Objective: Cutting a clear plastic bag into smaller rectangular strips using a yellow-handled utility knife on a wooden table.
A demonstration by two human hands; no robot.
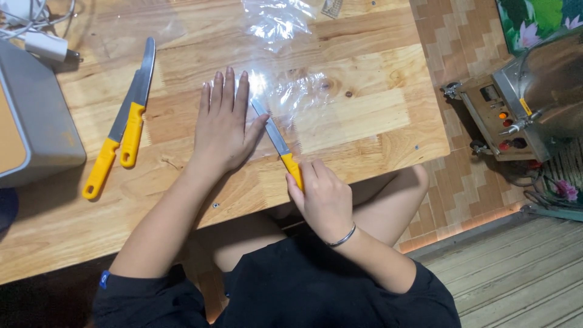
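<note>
Right hand [325, 197] grips a yellow-handled knife [277, 141] (blade on clear plastic bag [291, 91]), just beside the left hand [223, 124], pressed flat, fingers spread

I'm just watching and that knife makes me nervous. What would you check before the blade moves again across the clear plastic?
1. Left hand flat on the clear plastic sheet: ok.
2. Right hand grips the knife by its yellow handle: ok.
3. Left thumb clear of the blade: not ok, it lies right beside it.
4. Two spare knives lie away from both hands: ok.
5. Plastic lies smooth: not ok, it is crinkled.
6. Blade sharpness: cannot tell.
</note>
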